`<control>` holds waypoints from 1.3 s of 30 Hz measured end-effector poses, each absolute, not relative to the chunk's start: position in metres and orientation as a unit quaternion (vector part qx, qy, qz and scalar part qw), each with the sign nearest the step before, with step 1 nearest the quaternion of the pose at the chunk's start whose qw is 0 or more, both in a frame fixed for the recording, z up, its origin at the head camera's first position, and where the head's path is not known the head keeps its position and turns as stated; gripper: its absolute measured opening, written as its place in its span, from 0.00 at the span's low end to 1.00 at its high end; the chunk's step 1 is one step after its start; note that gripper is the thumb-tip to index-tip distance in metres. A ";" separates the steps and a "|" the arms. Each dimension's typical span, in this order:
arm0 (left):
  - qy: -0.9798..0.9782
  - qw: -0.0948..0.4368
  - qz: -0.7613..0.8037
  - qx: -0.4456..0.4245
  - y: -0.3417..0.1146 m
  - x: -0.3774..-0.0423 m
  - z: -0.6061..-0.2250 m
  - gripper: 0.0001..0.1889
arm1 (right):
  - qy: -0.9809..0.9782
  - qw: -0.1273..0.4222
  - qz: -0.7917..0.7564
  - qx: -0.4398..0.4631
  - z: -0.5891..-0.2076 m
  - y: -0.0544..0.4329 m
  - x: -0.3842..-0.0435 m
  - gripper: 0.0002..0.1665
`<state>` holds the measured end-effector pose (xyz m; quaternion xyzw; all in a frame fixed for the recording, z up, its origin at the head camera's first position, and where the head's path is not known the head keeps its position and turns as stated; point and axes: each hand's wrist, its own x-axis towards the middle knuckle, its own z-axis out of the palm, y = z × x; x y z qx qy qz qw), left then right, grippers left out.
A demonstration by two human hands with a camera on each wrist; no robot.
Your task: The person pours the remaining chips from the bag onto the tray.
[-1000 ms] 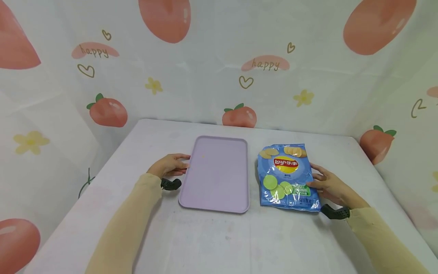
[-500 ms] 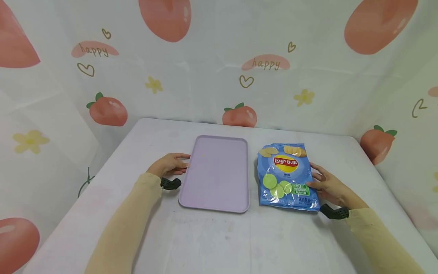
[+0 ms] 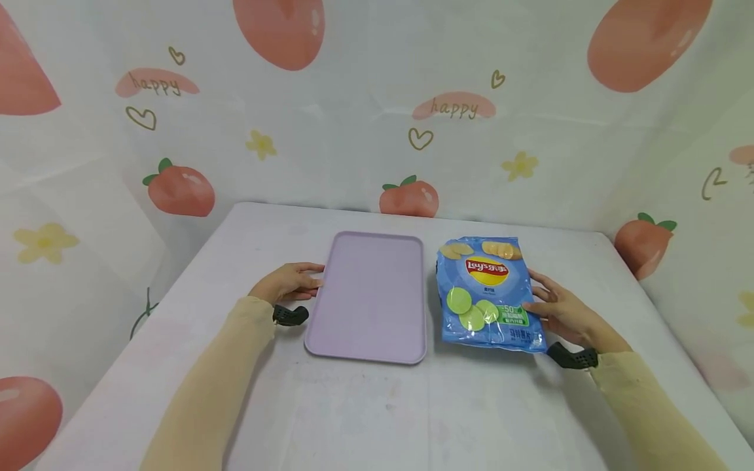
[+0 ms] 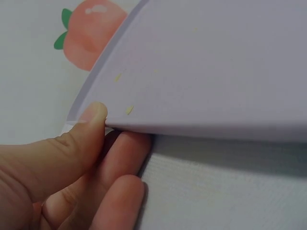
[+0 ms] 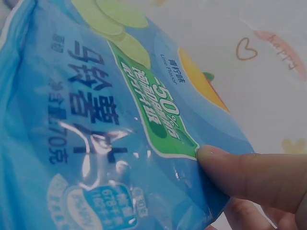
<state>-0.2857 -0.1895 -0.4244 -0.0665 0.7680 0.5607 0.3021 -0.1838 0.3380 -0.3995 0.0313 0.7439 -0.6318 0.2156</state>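
A blue bag of chips [image 3: 485,294] is held by its right side in my right hand [image 3: 568,318], thumb on the front and the other fingers behind. The bag appears raised a little off the table, its shadow below it. To its left lies a flat lilac tray [image 3: 371,297]. My left hand [image 3: 287,282] pinches the tray's left rim; in the left wrist view the thumb [image 4: 88,117] is on top and the fingers are at the underside. Small yellow crumbs [image 4: 129,110] lie on the tray. In the right wrist view the thumb [image 5: 240,172] presses the bag's printed front.
A white-covered table [image 3: 377,418] bears the tray and the bag. Behind it hangs a white cloth [image 3: 341,131] printed with peaches, hearts and flowers. A thin green cord [image 3: 144,314] shows past the table's left edge.
My right hand and the bag of chips have shifted slightly upward, and the bag's bottom edge now stands farther from its shadow. My left hand stays at the tray's rim.
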 end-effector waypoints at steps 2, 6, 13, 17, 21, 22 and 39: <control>0.769 0.304 0.559 -0.065 -0.190 -0.285 -0.424 0.34 | 0.743 0.212 -0.634 0.024 -0.395 0.337 -0.184 0.54; 0.767 0.307 0.559 -0.071 -0.191 -0.283 -0.424 0.33 | 0.732 0.210 -0.648 0.014 -0.387 0.334 -0.187 0.53; 0.767 0.308 0.559 -0.067 -0.192 -0.281 -0.425 0.33 | 0.721 0.206 -0.662 -0.001 -0.371 0.325 -0.191 0.51; 0.768 0.306 0.559 -0.064 -0.192 -0.282 -0.425 0.33 | 0.715 0.211 -0.666 -0.002 -0.363 0.317 -0.196 0.51; 0.768 0.302 0.562 -0.061 -0.193 -0.283 -0.426 0.34 | 0.719 0.217 -0.660 -0.012 -0.356 0.307 -0.201 0.51; 0.768 0.301 0.562 -0.061 -0.193 -0.283 -0.426 0.34 | 0.720 0.219 -0.659 -0.015 -0.355 0.305 -0.202 0.50; 0.769 0.305 0.559 -0.060 -0.191 -0.286 -0.426 0.34 | 0.730 0.246 -0.637 -0.023 -0.352 0.258 -0.219 0.50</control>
